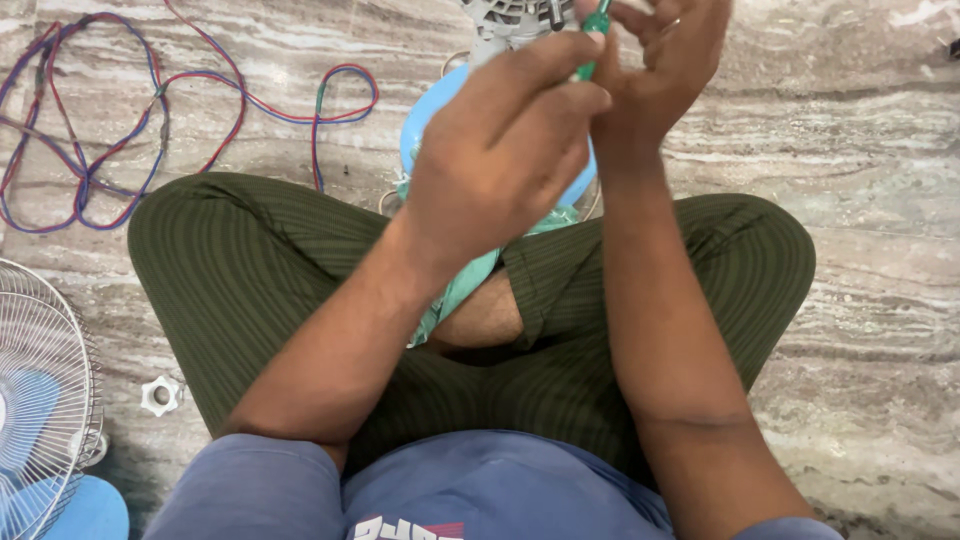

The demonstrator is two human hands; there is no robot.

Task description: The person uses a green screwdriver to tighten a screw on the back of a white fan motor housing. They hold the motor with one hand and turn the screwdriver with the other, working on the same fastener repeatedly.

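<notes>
I sit cross-legged on a marble floor with both hands raised at the top of the view. My left hand [500, 150] is closed around a thin green-handled tool [597, 22], its forefinger lying across the handle. My right hand [660, 60] is right beside it, fingers curled by the tool's upper end and cut off by the frame edge; whether it grips the tool is unclear. Just behind the hands stands a grey fan motor [500, 25] above a round blue fan part [425, 120], both mostly hidden by my left hand.
A tangle of red, blue and green wires [120, 130] lies on the floor at upper left. A fan guard grille [45, 400] with blue blades sits at lower left, a white plastic nut [160, 395] beside it. A teal cloth [455, 290] drapes over my lap.
</notes>
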